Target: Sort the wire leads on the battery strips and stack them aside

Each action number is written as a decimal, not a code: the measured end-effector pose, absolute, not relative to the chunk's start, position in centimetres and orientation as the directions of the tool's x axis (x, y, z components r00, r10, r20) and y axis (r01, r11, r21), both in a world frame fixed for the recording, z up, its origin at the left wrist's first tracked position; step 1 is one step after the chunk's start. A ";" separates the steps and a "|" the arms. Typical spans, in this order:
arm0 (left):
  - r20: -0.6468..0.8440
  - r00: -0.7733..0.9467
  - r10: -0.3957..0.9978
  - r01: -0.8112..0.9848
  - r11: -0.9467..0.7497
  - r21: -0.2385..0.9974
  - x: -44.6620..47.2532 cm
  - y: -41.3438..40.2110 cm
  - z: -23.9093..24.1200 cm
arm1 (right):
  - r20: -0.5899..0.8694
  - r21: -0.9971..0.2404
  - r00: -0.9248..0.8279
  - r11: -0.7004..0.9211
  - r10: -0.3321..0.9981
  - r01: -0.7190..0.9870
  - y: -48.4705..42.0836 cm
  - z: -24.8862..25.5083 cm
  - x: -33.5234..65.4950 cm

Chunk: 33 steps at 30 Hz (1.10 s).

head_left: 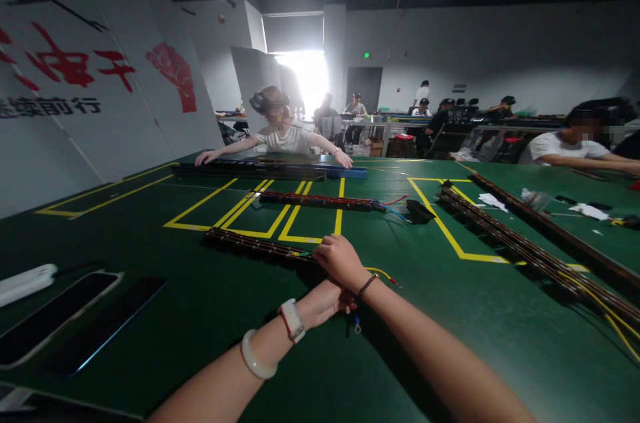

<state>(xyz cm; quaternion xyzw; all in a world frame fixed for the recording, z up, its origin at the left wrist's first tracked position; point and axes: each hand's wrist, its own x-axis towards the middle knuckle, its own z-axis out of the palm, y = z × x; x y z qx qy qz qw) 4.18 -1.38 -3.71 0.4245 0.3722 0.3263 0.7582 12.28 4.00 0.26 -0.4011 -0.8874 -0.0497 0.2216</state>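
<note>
My right hand rests curled over the right end of a long dark strip with small parts along it, where yellow and red wires come out. My left hand sits just below, tucked under my right wrist, its fingers closed around something hidden; small red and blue wire ends hang beneath it. A watch and a pale bangle are on my left wrist, a bead bracelet on my right.
A second strip with wires lies farther back inside yellow floor-tape boxes. Long strips run along the right. Two phones and a white block lie left. A person opposite presses on a black bar.
</note>
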 end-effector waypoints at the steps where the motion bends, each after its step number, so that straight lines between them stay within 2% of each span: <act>1: -0.287 0.507 0.812 -0.184 0.428 0.885 4.2 -1.4 -3.7 | 0.428 -0.087 -0.587 0.678 0.688 0.730 4.1 0.1 12.2; 6: -0.270 0.486 0.832 -0.212 0.411 0.887 4.2 -1.2 -3.8 | 0.473 -0.116 -0.577 0.696 0.666 0.708 3.7 -0.4 12.8; 11: -0.277 0.458 0.845 -0.226 0.411 0.883 4.2 -1.4 -3.7 | 0.595 -0.215 -0.458 0.680 0.661 0.701 2.7 -0.3 15.3; 15: -0.280 0.454 0.846 -0.184 0.396 0.900 4.0 -1.8 -3.3 | 0.608 -0.179 -0.412 0.622 0.679 0.762 1.9 -1.8 19.0; 18: -0.255 0.462 0.849 -0.040 0.308 0.951 3.5 -1.6 -2.7 | 0.548 -0.060 -0.472 0.595 0.691 0.801 1.2 -3.2 21.6; 20: -0.256 0.464 0.848 0.132 0.220 0.967 3.0 -1.3 -2.2 | 0.496 0.012 -0.508 0.580 0.704 0.815 0.7 -3.8 22.7; 22: -0.251 0.467 0.848 0.318 0.104 0.942 2.5 -0.9 -1.6 | 0.459 0.055 -0.521 0.563 0.719 0.825 0.4 -4.0 23.3; 25: -0.155 0.465 0.872 0.518 -0.125 0.846 1.9 -0.8 -0.8 | 0.426 0.086 -0.530 0.551 0.733 0.830 0.4 -3.9 23.3; 30: -0.069 0.439 0.896 0.621 -0.247 0.744 1.6 -1.2 -0.4 | 0.422 0.079 -0.513 0.533 0.748 0.843 0.7 -3.7 23.0; 33: 0.049 0.436 0.898 0.641 -0.349 0.684 1.6 -1.3 -0.2 | 0.425 0.063 -0.500 0.527 0.754 0.848 0.8 -3.6 23.1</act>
